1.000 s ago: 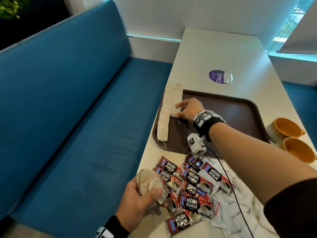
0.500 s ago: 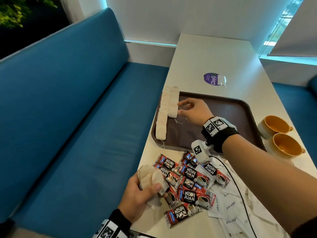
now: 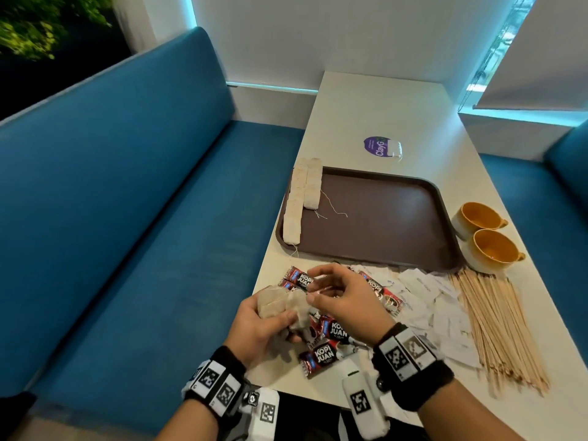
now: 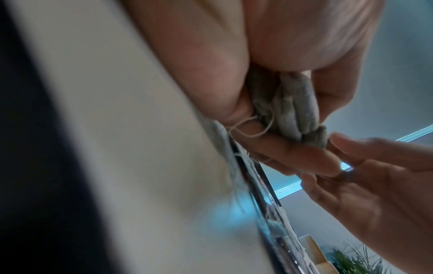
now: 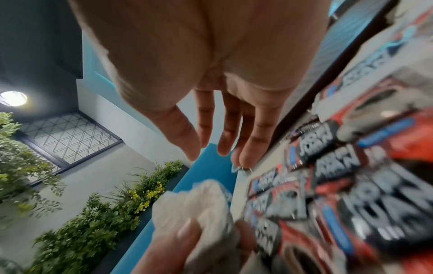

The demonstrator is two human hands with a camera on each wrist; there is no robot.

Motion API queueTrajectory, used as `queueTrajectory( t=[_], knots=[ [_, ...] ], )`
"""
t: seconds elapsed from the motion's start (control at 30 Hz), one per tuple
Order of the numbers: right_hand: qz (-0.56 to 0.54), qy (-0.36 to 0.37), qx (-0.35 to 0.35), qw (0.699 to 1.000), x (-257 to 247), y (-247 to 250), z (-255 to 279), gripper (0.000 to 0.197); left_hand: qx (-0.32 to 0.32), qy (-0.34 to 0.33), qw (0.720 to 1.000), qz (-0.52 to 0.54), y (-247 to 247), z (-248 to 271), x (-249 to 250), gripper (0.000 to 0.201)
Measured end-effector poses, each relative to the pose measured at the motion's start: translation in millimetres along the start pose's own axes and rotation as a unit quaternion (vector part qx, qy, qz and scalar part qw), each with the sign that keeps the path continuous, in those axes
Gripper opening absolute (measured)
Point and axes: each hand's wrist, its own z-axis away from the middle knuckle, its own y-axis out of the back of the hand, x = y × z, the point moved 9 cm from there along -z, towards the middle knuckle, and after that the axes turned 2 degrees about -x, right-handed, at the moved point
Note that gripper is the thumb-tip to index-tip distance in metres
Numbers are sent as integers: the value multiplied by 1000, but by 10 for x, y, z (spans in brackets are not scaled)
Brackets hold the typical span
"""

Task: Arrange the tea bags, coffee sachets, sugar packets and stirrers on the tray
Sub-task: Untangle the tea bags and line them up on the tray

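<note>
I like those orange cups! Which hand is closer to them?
The right hand. It hovers over the coffee sachets, on the same side of the table as the orange cups. The left hand is farther off, holding a bunch of tea bags.

Your head camera looks forward and down along the table (image 3: pixel 375 103), taking in the tray (image 3: pixel 381 218) and both wrists. Your left wrist camera sits close under the left hand (image 4: pixel 281 55), facing its fingers. Your right wrist camera looks along the right hand (image 5: pixel 211 74). All three share the bunch of tea bags (image 3: pixel 283 305).
</note>
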Motion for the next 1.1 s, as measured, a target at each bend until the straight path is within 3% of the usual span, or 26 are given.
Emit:
queueTrajectory(
  t=[0.2, 0.33, 0.53, 0.7, 0.87, 1.1],
  knots=[
    [-36, -19, -22, 999, 177, -127, 96, 19, -7, 10, 999, 42, -82, 25, 23, 64],
    [-64, -23, 24, 997, 228, -61, 116, 6, 31, -3, 999, -22, -8, 35, 53, 61],
    [-138, -44, 53, 988, 304, 7, 66, 6, -5, -15, 1000, -25, -81, 23, 76, 63],
    [-103, -1, 121, 987, 273, 158, 59, 10, -4, -23, 1000, -6, -93, 36, 93, 50],
    [-68, 10, 34, 997, 255, -41, 142, 22, 11, -21, 1000, -16, -21, 12, 59, 54],
    [-1, 5, 59, 998, 254, 55, 110, 26, 27, -21, 999, -20, 13, -19, 41, 62]
  ],
)
